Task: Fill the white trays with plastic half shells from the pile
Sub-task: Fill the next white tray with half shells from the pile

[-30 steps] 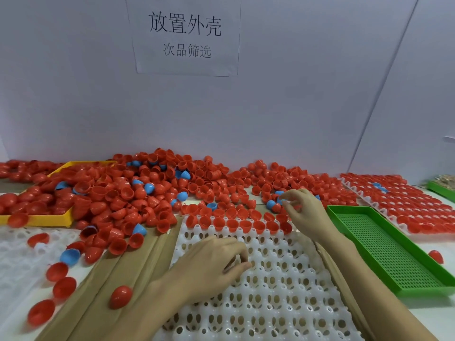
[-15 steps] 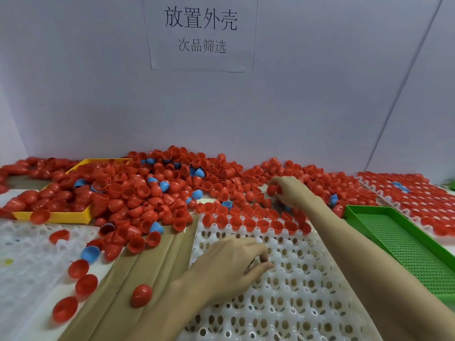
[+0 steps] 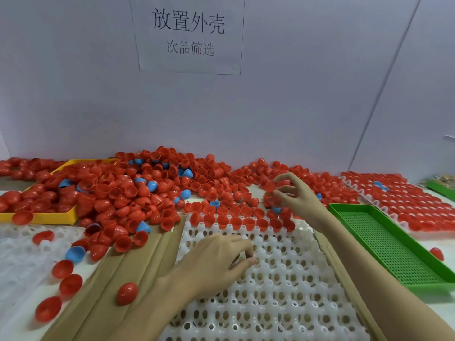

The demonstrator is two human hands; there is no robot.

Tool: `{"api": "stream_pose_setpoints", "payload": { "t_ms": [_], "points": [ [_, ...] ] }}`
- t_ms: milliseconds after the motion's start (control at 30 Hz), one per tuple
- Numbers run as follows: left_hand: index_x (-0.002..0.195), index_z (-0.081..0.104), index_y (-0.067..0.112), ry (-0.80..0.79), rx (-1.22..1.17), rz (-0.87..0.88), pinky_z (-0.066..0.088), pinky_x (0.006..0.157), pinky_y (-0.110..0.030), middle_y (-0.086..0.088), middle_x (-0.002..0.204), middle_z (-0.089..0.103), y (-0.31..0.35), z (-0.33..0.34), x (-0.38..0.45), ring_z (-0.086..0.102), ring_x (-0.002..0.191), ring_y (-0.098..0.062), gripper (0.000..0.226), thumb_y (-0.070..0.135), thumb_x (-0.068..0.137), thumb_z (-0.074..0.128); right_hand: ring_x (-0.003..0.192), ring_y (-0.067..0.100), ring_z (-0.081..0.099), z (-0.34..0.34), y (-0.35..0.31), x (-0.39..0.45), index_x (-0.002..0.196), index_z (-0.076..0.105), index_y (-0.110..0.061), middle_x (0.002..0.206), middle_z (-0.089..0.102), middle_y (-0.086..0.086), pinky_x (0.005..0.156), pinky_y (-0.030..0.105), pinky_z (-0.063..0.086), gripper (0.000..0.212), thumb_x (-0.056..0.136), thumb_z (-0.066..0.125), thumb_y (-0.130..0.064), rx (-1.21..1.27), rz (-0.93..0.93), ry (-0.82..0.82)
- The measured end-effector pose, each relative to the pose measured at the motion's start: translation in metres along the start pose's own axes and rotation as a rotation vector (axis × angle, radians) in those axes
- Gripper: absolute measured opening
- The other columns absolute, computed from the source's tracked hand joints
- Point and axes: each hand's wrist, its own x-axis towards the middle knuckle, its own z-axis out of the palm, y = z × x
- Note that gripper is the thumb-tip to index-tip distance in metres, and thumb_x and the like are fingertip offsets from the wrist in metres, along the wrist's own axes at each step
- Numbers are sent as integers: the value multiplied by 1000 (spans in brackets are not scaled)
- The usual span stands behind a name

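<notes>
A big pile of red half shells, with a few blue ones mixed in, lies along the back of the table. The white tray in front of me has one row of red shells seated along its far edge; its other cups hold nothing. My right hand reaches over the right part of the pile and pinches a red shell between thumb and fingers. My left hand rests on the tray with loosely curled fingers and holds nothing.
A yellow tray heaped with shells sits at the left. A green mesh tray lies at the right, with a filled white tray behind it. Another white tray and cardboard strips with loose shells lie at the left.
My right hand has reached into the pile and lifted slightly with a red shell in its fingers. The left hand stays on the tray. The view has shifted a little.
</notes>
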Motion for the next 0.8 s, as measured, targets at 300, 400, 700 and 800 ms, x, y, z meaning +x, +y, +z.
{"api": "stream_pose_setpoints", "payload": {
  "t_ms": [300,400,700,800],
  "points": [
    [105,60,36,3,18,7,28,79,-3,16,85,56,0,-1,0,48,76,6,25,54,106,42,111,30,75,-8,12,-50,121,75,-11,117,78,13,93,36,62,22,107,59,-17,347,-8,21],
    [107,59,38,4,27,8,28,80,-3,16,89,58,-1,0,-1,48,77,5,24,55,106,41,118,34,72,-15,13,-51,130,71,-7,124,75,17,96,31,60,28,109,54,-8,486,29,-25],
    [108,59,41,12,40,8,28,80,-2,22,85,53,-1,0,0,50,77,4,30,58,103,35,111,13,73,-21,7,-60,97,83,-15,116,78,-2,102,35,58,11,91,82,-24,138,42,93],
    [109,60,39,82,40,8,36,73,-7,26,87,51,3,3,0,52,74,2,30,58,104,37,112,0,68,-15,-6,-64,85,84,-21,120,74,-14,97,26,54,7,91,81,-24,21,13,52]
  ]
}}
